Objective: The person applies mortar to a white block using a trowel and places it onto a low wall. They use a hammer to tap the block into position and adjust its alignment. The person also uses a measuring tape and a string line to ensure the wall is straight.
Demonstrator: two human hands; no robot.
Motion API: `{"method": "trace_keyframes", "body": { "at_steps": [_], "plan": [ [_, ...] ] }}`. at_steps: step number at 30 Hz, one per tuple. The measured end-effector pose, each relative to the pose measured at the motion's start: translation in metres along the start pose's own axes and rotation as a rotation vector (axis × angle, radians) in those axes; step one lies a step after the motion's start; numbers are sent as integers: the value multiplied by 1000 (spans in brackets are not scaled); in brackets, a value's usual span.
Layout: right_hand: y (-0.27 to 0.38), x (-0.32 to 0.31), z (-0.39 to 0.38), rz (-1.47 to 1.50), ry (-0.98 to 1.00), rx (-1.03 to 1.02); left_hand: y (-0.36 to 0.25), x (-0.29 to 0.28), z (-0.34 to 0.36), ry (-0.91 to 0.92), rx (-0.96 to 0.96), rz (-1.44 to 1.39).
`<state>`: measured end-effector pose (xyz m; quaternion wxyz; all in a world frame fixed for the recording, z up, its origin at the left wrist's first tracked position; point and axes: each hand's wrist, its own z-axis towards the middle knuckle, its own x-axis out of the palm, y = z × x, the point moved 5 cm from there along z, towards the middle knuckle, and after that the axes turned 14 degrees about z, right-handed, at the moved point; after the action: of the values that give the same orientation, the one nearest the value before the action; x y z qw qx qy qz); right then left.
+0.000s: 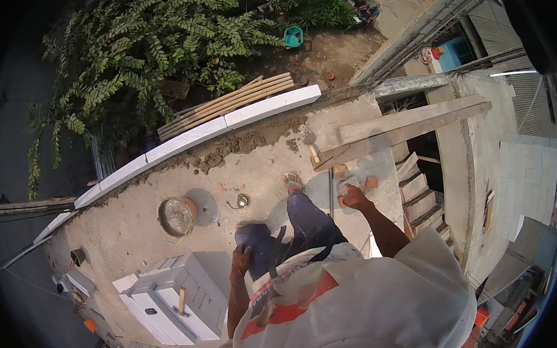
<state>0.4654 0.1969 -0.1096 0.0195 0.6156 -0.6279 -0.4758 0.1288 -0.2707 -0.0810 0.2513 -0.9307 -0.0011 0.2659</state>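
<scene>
Person's crouched on a concrete slab, knees bent, 1 sandalled foot [292, 181] showing. L hand [241, 260] is on the L knee [253, 241] of the dark trousers, resting against the cloth; can't tell if the fingers are open or gripping it. R hand [353, 197] is out to the right w/ fingers looking curled, but tbh can't tell if it's closed on smth. Brick bits [371, 182] are right by it, just past the knuckles, & a thin dark bar [331, 202] lies just to its left.

Other stuff: tape [242, 201] on the slab ahead of the knees, bucket [177, 218] of greyish stuff left of that. Blocks [174, 301] stacked near the L arm, hammer [182, 301] on top. Row of white blocks [189, 133] along the slab edge w/ mortar [229, 151] on the near side, bamboo [232, 103] just beyond. Trowel [315, 152] near the end of the planks [413, 127], which slant up to the right. Leafy branches [146, 47] & a teal tub [293, 37] further out.
</scene>
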Motion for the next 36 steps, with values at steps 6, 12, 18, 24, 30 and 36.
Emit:
{"method": "trace_keyframes", "body": {
  "at_steps": [6, 12, 18, 24, 30, 36],
  "plan": [
    [-18, -10, -42, 137, 138, 286, -140, -58, -12, 435, -197, 232],
    [17, 18, -56, 279, 171, 211, -170, -44, -3, 439, -179, 722],
    [51, 51, -37, 61, 242, -28, -156, -42, -26, 291, -99, 826],
    [66, 46, 14, -260, 255, -505, -103, -38, -56, 275, 46, 337],
    [75, 48, 76, -17, 246, -167, -88, -18, -88, 548, -110, -150],
    [-79, 150, 218, 268, 446, 310, -116, 2, 50, 375, -221, -186]
  ]
}}
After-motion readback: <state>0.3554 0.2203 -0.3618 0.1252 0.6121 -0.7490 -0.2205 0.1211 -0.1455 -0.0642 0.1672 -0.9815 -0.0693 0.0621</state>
